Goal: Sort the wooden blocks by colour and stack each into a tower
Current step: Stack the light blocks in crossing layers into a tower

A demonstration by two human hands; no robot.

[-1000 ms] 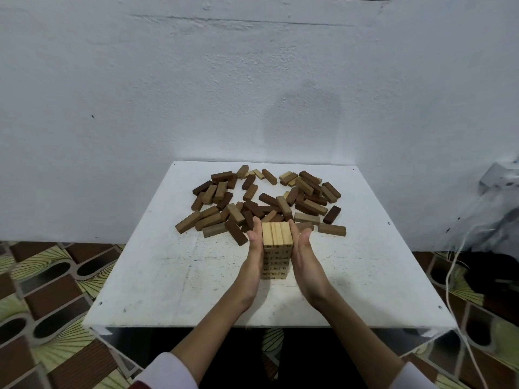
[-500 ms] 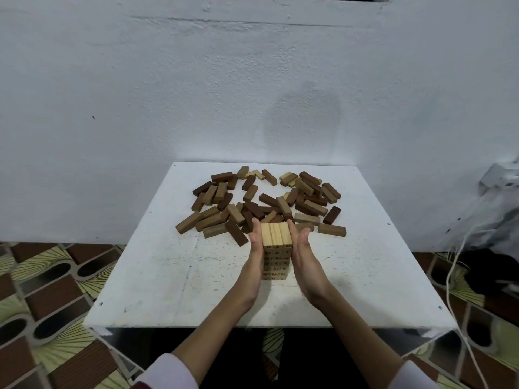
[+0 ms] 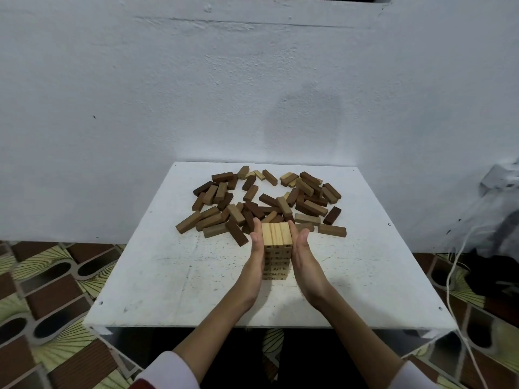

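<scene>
A tower of light wooden blocks (image 3: pixel 276 249) stands several layers high near the middle of the white table (image 3: pixel 168 276). My left hand (image 3: pixel 256 256) presses flat against its left side and my right hand (image 3: pixel 304 256) against its right side, fingers straight. Behind the tower lies a loose heap of mid-brown and dark-brown blocks (image 3: pixel 261 200), with a few light blocks (image 3: pixel 288 176) near the heap's far edge.
The table stands against a white wall (image 3: pixel 252 80). Patterned floor tiles (image 3: pixel 50 290) show on both sides. White cables (image 3: pixel 455 265) and dark clutter hang off the table's right side. Bare tabletop lies left, right and in front of the tower.
</scene>
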